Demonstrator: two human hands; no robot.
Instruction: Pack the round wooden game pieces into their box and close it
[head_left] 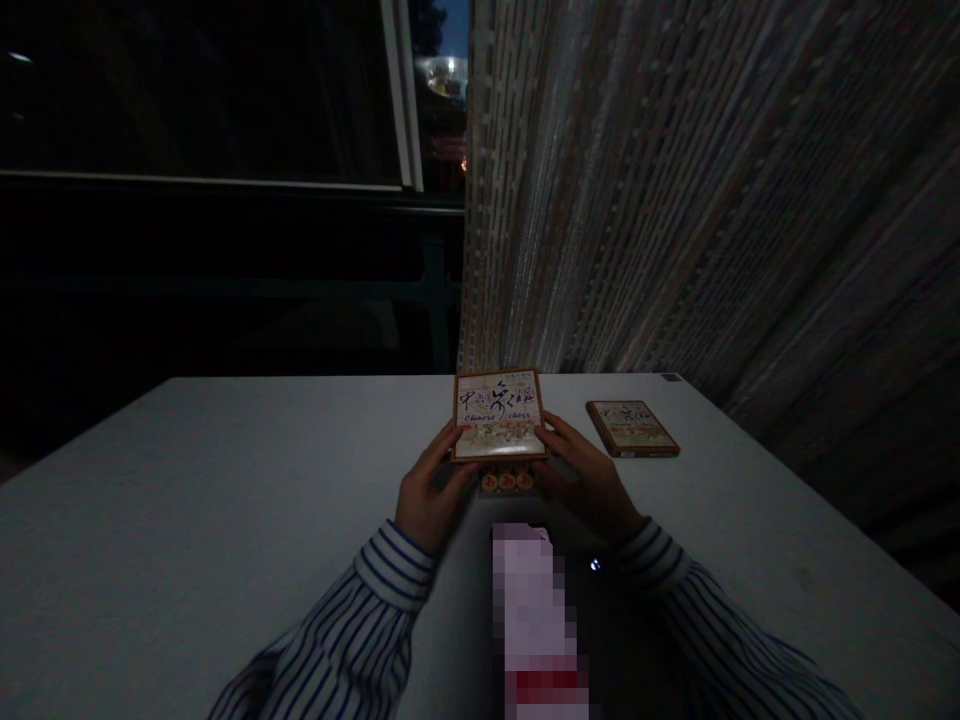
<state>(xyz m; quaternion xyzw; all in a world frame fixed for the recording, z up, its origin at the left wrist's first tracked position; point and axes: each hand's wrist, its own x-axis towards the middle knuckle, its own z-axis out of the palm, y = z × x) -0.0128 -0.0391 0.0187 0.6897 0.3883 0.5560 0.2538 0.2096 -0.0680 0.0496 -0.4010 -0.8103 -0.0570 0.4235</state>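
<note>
A square Chinese chess box lid (498, 415) is held between both hands, tilted so its printed face shows. My left hand (433, 487) grips its left edge, fingers along the side and thumb near the lower corner. At the right edge, my right hand (589, 480) holds it the same way. Just below the lid, several round chess pieces with red characters (508, 482) show in a row; what they rest in is mostly hidden by the lid and the shadow.
On the white table (225, 480), a second Chinese chess box (631, 428) lies to the right. A blurred pinkish object (532, 600) is nearest me, between my forearms. A curtain (600, 180) hangs behind the table, beside a dark window (202, 90).
</note>
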